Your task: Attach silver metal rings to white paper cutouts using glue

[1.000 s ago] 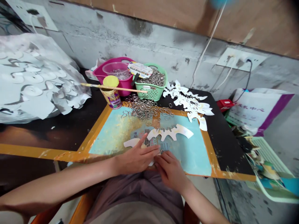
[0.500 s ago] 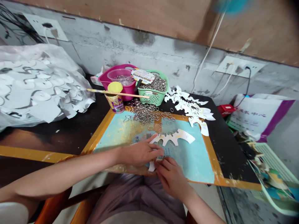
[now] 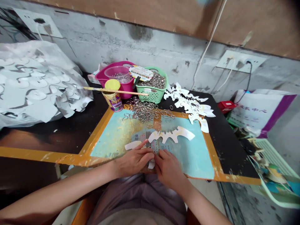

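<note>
Both my hands meet at the near edge of a blue mat with an orange border (image 3: 199,156). My left hand (image 3: 133,161) lies over a white paper cut-out (image 3: 132,145), fingers pressed together on it. My right hand (image 3: 167,168) pinches the same white piece (image 3: 152,163) between the two hands. A second white bat-shaped cut-out (image 3: 172,134) lies just beyond my fingers. A heap of metal rings (image 3: 145,112) is spread at the mat's far edge.
A green basket (image 3: 152,90) full of rings, a pink tub (image 3: 117,73), and a cup (image 3: 113,97) with a brush (image 3: 114,91) across it stand at the back. White cut-outs (image 3: 189,104) pile at back right. Scrap paper sheets (image 3: 35,87) fill the left; bags (image 3: 257,112) sit right.
My hands have drawn slightly back toward me and closer together on the white piece. The view has shifted a little; nothing else on the table moved.
</note>
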`<state>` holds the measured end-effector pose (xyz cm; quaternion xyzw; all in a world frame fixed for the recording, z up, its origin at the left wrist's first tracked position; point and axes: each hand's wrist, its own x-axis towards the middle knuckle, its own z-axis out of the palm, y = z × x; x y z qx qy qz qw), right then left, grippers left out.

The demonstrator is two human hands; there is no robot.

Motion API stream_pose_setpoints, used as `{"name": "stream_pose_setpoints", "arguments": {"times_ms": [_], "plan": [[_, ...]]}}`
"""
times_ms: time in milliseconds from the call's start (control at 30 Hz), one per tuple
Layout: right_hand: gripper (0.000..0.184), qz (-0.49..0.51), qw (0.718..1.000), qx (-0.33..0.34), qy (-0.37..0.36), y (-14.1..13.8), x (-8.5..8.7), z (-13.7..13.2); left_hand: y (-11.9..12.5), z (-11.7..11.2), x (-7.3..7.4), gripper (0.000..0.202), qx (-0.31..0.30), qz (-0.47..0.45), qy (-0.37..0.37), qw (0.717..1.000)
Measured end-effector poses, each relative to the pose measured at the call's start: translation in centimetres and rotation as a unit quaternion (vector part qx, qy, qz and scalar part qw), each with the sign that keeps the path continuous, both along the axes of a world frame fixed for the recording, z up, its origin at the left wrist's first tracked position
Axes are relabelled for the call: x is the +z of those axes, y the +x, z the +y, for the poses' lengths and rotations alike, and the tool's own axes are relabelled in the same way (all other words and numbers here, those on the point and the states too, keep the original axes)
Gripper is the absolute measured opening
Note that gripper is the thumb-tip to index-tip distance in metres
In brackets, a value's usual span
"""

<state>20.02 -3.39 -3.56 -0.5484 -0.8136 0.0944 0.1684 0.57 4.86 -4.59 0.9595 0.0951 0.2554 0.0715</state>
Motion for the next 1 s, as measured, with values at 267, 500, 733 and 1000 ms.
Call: {"name": "stream_pose_setpoints", "arguments": {"times_ms": [267, 500, 733, 1000], "plan": [[0.035, -0.001, 1.0, -0.028, 0.0, -0.1, -0.8, -0.6, -0.2, 0.0, -0.7, 0.018, 0.028, -0.008, 0.001, 1.0], [0.037, 0.022, 0.999, -0.043, -0.001, 0.0, -1.0, -1.2, 0.0, -0.1, 0.0, 0.02, 0.027, 0.016, 0.021, 0.999], [0.024, 0.038, 0.999, 0.014, 0.007, 0.8, -1.0, -2.7, -0.6, -0.8, 0.5, 0.021, 0.018, 0.069, 0.014, 0.997], [0.011, 0.004, 1.0, 0.018, -0.007, 0.4, -0.1, -2.0, -1.3, -2.3, 1.0, 0.03, 0.045, 0.099, -0.012, 0.994]]}}
